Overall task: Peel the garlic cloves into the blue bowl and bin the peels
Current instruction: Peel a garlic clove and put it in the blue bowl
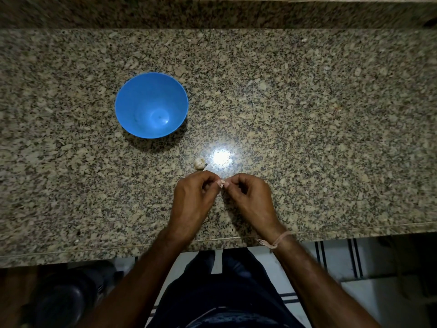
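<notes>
A blue bowl (151, 105) stands on the speckled granite counter, left of centre, and its inside looks bare. A pale garlic piece (199, 164) lies on the counter just beyond my hands. My left hand (192, 200) and my right hand (250, 197) meet fingertip to fingertip near the counter's front. Between them they pinch a small garlic clove (221, 183), mostly hidden by the fingers. Both hands have their fingers curled around it.
The granite counter (307, 114) runs wide to both sides, with a raised back ledge (212, 13) along the far edge. A bright light reflection sits just right of the loose garlic. Below the front edge I see my dark trousers, a tiled floor and a dark round object (63, 301) at lower left.
</notes>
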The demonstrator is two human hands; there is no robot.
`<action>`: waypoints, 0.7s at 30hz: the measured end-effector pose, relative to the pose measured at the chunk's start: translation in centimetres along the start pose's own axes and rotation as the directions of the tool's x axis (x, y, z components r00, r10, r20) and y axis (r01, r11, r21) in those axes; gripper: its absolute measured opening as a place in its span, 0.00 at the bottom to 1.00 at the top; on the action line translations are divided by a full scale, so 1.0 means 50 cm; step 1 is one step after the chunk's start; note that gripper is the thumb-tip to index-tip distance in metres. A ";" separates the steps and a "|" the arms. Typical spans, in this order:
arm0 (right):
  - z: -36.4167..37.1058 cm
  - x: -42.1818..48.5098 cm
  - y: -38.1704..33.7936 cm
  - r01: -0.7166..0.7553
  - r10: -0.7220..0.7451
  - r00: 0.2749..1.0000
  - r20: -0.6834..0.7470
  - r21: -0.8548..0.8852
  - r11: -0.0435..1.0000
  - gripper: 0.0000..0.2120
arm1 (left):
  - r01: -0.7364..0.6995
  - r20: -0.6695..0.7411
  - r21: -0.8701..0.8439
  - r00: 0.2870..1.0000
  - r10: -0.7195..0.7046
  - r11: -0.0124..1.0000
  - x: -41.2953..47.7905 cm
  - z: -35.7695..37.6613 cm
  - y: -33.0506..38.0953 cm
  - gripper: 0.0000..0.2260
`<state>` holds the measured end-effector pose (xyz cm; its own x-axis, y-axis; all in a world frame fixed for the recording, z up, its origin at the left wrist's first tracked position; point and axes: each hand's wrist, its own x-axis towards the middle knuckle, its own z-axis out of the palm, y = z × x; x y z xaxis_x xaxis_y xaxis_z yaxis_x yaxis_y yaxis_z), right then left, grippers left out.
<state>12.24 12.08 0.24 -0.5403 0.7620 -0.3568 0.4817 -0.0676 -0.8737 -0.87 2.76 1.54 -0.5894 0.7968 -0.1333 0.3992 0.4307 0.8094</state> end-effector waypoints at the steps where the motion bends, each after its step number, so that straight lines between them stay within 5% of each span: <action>1: -0.001 0.000 -0.001 0.001 -0.001 1.000 -0.004 -0.020 1.000 0.06 | -0.027 0.013 0.028 1.000 0.027 0.999 0.000 0.000 -0.002 0.04; 6: -0.003 0.000 -0.003 0.016 -0.016 1.000 0.000 -0.064 0.998 0.05 | -0.056 0.043 0.076 0.998 0.052 0.996 0.000 -0.002 -0.004 0.05; 14: -0.004 0.001 -0.011 0.217 -0.201 0.976 0.081 -0.356 0.909 0.07 | 0.182 0.094 -0.153 0.981 -0.169 0.971 -0.002 -0.014 0.008 0.05; 16: -0.003 0.000 -0.010 0.160 -0.146 0.987 0.073 -0.261 0.952 0.07 | 0.111 0.071 -0.115 0.992 -0.103 0.987 -0.004 -0.017 0.004 0.04; 19: -0.006 -0.003 -0.015 -0.128 0.117 0.988 0.099 0.110 0.986 0.07 | -0.118 0.059 0.084 0.992 0.113 0.989 -0.007 -0.017 -0.006 0.03; 21: -0.005 -0.005 -0.013 -0.099 0.092 0.992 0.081 0.093 0.991 0.07 | -0.090 0.077 0.045 0.993 0.087 0.995 -0.008 -0.017 -0.009 0.03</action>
<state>12.24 12.09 0.99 -0.5481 0.6978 -0.4611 0.4667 -0.2024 -0.8610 -1.42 1.91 1.71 -0.4969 0.8613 -0.1063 0.4819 0.3757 0.7916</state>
